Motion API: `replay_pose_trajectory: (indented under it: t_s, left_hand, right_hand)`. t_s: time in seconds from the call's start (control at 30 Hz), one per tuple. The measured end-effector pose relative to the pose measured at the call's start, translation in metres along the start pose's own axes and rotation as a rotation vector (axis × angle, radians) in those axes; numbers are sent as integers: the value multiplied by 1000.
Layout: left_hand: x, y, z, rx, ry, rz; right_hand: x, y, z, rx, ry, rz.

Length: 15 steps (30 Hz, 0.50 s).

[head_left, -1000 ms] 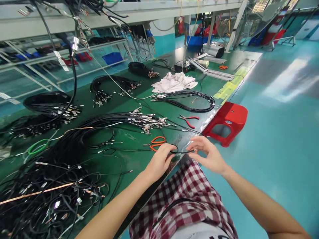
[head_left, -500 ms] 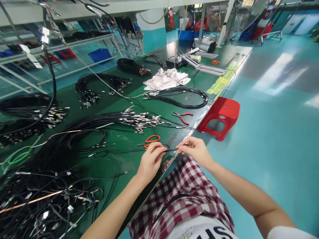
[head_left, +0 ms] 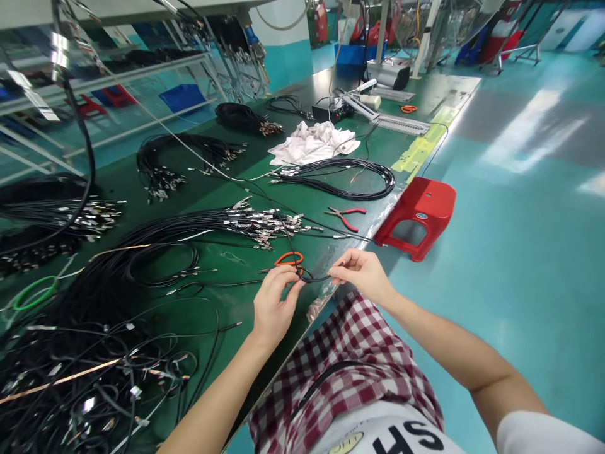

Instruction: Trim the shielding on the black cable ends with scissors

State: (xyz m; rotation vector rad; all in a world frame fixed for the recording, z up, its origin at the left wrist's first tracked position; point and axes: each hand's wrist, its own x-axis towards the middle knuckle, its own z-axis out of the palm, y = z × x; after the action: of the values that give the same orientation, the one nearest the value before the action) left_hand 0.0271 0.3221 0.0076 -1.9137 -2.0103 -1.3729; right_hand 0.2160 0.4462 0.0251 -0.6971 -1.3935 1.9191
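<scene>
My left hand [head_left: 276,306] and my right hand [head_left: 359,272] hold a thin black cable [head_left: 316,278] between them above the green bench. The cable forms a small loop close to my left fingers. My right thumb and forefinger pinch it near a metal end. Just beyond my left hand lie orange-handled scissors [head_left: 289,258], partly hidden by my fingers. A bundle of black cables with metal connectors [head_left: 255,221] lies farther up the bench. Red-handled pliers [head_left: 345,217] rest to its right.
Heaped black cables [head_left: 94,372] cover the bench's left front. A white cloth [head_left: 312,144] and a coiled cable bundle [head_left: 335,180] lie farther back. A red plastic stool [head_left: 416,214] stands on the teal floor past the bench edge. Checked fabric [head_left: 350,372] covers my lap.
The view has shifted slightly left. My hands have risen a little over the scissors, and the cable loop now sits nearer my left hand.
</scene>
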Motion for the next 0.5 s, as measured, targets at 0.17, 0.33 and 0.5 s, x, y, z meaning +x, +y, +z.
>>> replay_pose_trajectory:
  t_s: [0.17, 0.33, 0.5]
  left_hand:
    - [-1, 2, 3, -88, 12, -38]
    - [-3, 4, 8, -122, 25, -70]
    - [-2, 1, 5, -69, -34, -87]
  right_hand:
    - [5, 0, 13, 0, -13, -39]
    - [18, 19, 29, -44, -62, -49]
    - [22, 40, 30, -168, -124, -78]
